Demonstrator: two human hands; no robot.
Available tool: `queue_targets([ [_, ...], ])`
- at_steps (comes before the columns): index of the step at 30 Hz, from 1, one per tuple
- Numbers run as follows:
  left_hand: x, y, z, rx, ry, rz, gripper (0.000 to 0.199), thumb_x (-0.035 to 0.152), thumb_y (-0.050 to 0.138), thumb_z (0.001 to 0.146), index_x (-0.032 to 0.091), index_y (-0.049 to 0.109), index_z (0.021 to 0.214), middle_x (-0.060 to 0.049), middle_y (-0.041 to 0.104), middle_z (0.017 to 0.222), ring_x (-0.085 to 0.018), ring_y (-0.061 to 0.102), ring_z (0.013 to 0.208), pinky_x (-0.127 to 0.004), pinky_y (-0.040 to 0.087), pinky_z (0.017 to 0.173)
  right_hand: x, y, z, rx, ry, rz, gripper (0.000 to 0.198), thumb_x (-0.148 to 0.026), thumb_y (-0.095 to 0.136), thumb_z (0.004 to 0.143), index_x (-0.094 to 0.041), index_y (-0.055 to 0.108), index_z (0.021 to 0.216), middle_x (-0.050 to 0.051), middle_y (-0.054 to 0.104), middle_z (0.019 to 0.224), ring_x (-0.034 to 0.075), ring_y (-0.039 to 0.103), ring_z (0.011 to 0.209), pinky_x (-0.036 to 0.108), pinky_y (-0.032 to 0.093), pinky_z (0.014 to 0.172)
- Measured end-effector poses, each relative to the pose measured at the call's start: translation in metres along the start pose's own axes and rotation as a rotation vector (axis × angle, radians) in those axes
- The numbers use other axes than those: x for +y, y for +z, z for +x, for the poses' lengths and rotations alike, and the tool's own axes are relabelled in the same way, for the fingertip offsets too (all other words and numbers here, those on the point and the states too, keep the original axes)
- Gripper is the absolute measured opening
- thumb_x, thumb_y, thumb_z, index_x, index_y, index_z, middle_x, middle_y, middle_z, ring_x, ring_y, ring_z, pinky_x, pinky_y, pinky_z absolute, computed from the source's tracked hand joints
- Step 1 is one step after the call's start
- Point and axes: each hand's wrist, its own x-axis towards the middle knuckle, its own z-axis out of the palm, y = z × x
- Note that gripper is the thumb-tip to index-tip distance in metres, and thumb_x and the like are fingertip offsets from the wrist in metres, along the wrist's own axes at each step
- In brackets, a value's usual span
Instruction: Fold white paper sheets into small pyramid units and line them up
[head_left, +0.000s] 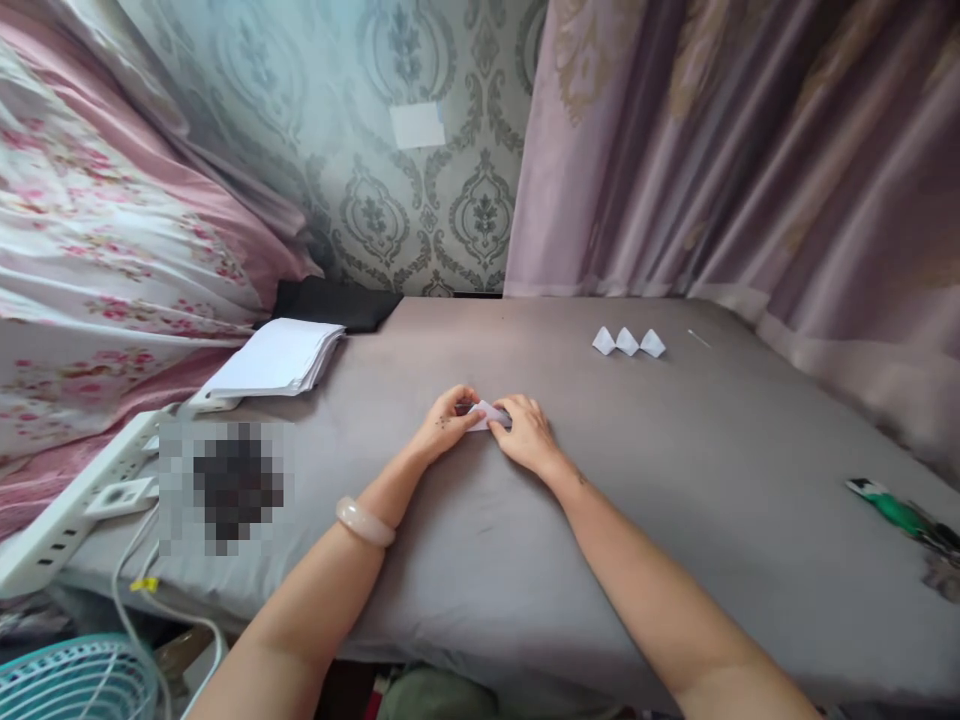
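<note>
A small folded piece of white paper (486, 414) is pinched between my two hands, just above or on the grey cloth-covered table (675, 560). My left hand (444, 422) grips its left side with thumb and fingers, and a pale bangle sits on that wrist. On the opposite side, my right hand (527, 430) has its thumb and fingers closed on the paper's right edge. Parts of the paper are hidden behind the fingers. Farther back to the right, three folded white paper shapes (628, 342) stand in a row.
At the left lies a stack of white paper (277, 358) beside a black folded item (337, 302). A white power strip (67, 510) with cables runs along the left edge, above a teal fan (71, 680). A green-handled tool (892, 510) lies far right. Curtains (637, 150) border the table.
</note>
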Motion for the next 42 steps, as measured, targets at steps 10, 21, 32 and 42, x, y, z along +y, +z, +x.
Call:
queue_targets([
  [10,0.026,0.004,-0.010,0.134,-0.164,-0.459,0.039,0.029,0.084,0.056,0.016,0.056,0.080,0.002,0.064,0.073,-0.010,0.057,0.066,-0.024,0.042,0.069,-0.002,-0.004,0.013,0.114,0.241,0.935,0.043,-0.043,0.067,0.071,-0.018,0.057,0.104,0.006,0.070,0.088,0.017,0.066,0.079,0.032,0.050,0.074],
  [21,0.035,0.015,-0.017,0.156,-0.253,-0.649,0.041,0.014,0.077,0.063,0.016,0.061,0.101,0.000,0.064,0.079,-0.011,0.061,0.071,-0.025,0.045,0.070,-0.012,-0.006,0.013,0.181,0.361,1.117,0.047,-0.050,0.074,0.062,-0.017,0.063,0.094,0.000,0.066,0.070,0.014,0.060,0.065,0.028,0.045,0.061],
  [32,0.037,0.014,-0.017,0.111,-0.421,-0.556,0.011,0.016,0.077,0.071,0.009,0.071,0.077,-0.003,0.064,0.063,-0.007,0.057,0.057,-0.019,0.044,0.057,-0.005,-0.020,0.013,0.380,0.150,0.743,0.045,-0.047,0.058,0.082,-0.015,0.059,0.114,0.011,0.070,0.095,0.019,0.065,0.081,0.032,0.050,0.072],
  [42,0.043,0.015,-0.014,0.258,-0.439,-0.787,0.008,-0.002,0.065,0.078,0.005,0.069,0.082,-0.008,0.070,0.072,-0.012,0.068,0.064,-0.024,0.055,0.070,-0.009,-0.008,0.005,0.490,-0.180,0.326,0.030,-0.031,0.049,0.092,-0.018,0.071,0.107,0.010,0.064,0.095,0.020,0.061,0.091,0.035,0.051,0.081],
])
